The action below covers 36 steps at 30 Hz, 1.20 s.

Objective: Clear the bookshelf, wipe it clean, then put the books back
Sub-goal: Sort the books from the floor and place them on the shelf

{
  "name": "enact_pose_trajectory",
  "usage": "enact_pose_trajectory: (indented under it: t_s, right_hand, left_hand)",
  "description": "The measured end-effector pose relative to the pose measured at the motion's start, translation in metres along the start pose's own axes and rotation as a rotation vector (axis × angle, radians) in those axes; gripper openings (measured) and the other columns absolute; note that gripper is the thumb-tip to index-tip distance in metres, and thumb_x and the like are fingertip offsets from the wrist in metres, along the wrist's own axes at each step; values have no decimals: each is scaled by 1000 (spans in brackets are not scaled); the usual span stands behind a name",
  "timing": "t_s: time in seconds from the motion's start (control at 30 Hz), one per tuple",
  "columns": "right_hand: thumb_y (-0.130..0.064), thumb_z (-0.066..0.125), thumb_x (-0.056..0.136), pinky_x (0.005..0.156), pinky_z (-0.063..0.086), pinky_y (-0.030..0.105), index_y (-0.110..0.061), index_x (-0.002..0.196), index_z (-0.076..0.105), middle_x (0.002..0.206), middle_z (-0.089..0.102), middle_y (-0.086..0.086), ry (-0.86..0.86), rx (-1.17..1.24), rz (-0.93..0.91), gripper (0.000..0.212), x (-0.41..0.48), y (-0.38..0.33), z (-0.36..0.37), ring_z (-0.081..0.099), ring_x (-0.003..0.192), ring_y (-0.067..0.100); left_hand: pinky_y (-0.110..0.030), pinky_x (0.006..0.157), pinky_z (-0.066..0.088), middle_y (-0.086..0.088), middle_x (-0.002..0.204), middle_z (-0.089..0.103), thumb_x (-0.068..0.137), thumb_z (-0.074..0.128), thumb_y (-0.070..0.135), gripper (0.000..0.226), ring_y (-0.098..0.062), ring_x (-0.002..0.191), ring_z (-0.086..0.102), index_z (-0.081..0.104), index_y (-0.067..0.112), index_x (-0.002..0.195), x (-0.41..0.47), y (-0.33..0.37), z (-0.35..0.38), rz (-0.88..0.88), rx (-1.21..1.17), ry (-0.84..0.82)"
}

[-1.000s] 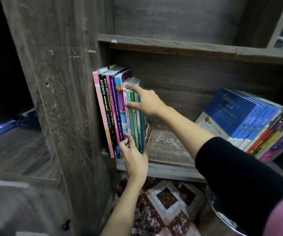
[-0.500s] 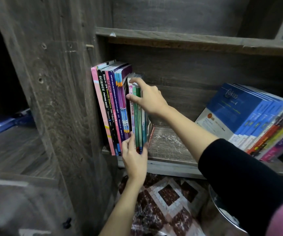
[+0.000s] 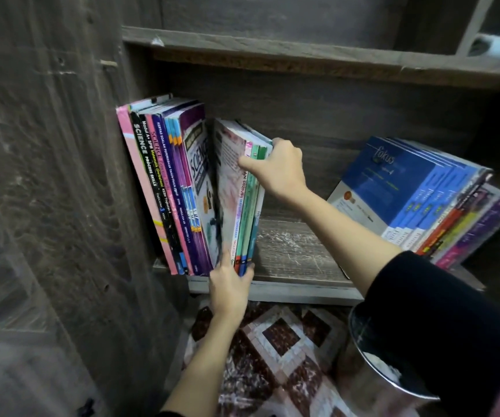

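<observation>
Nearest us, at 4 o'clock, a black sleeve point(image 3: 441, 320) covers the right arm, and a shiny metal bin point(image 3: 372, 365) stands under it at 5 o'clock. The brown-and-white patterned floor point(image 3: 276, 338) lies at 6 o'clock.

Just above it we see the left hand point(image 3: 227, 291), thumb and fingers curled round the foot of a bundle point(image 3: 244, 206) of a few thin books with a pink cover and green spines. That foot sits at the front lip of the shelf point(image 3: 297, 257); whether it rests on the board we cannot tell. The bundle tips toward 1 o'clock, its top parted from the row point(image 3: 164, 191) of upright books at 9 o'clock, which stands against the side panel point(image 3: 47, 152).

The right hand point(image 3: 276, 170), near centre, pinches the bundle's top, with the thumb on the pink cover and the fingers over the far edge.

At 3 o'clock, well apart across bare scuffed board, a stack point(image 3: 417, 200) of mostly blue books lies tilted, its cover facing us. Farthest, at 12 o'clock, runs the upper board point(image 3: 303, 52).
</observation>
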State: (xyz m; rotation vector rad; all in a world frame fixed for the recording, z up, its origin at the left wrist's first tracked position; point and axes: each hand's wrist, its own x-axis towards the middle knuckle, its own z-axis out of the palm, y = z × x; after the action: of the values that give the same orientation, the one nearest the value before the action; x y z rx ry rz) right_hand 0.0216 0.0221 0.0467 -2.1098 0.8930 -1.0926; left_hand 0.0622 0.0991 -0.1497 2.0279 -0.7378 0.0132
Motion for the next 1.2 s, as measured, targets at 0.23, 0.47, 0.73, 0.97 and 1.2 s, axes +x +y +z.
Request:
enact_pose_trajectory:
  t_s: [0.23, 0.47, 0.73, 0.97, 1.2]
  right_hand:
    - [-39, 72, 63, 54, 43, 30, -6, 83, 61, 83, 67, 8, 107, -21, 43, 40, -10, 30, -41, 64, 78, 23]
    - [-32, 73, 67, 45, 25, 29, -15, 59, 37, 57, 40, -4, 236, -112, 134, 40, -17, 60, -102, 36, 59, 12]
    - [-25, 72, 74, 32, 21, 19, -15, 56, 25, 53, 27, -3, 409, -206, 177, 51, -33, 91, -163, 22, 48, 10]
    - [-33, 74, 77, 49, 26, 16, -10, 73, 43, 98, 45, 9, 308, -304, 193, 39, -25, 99, -171, 39, 65, 13]
    - [-32, 80, 74, 80, 32, 23, -8, 123, 40, 123, 47, 9, 304, -255, 158, 68, -33, 103, -184, 40, 97, 14]
  left_hand:
    - [-36, 79, 53, -14, 98, 70, 82, 70, 31, 73, -28, 88, 66, 37, 16, 144, -14, 23, 29, 59, 2, -107]
    - [-36, 78, 54, -12, 97, 70, 83, 68, 33, 68, -27, 87, 66, 39, 17, 142, -31, 58, 68, 196, 5, -206]
    - [-36, 79, 55, -10, 98, 70, 81, 69, 35, 73, -25, 87, 66, 39, 18, 144, -49, 91, 105, 345, -71, -370]
    - [-39, 78, 56, -9, 95, 71, 77, 72, 46, 81, -24, 87, 66, 38, 19, 145, -45, 92, 107, 361, -9, -396]
    - [-38, 79, 54, -15, 97, 68, 80, 69, 49, 78, -29, 95, 63, 37, 18, 144, -51, 106, 110, 229, 99, -360]
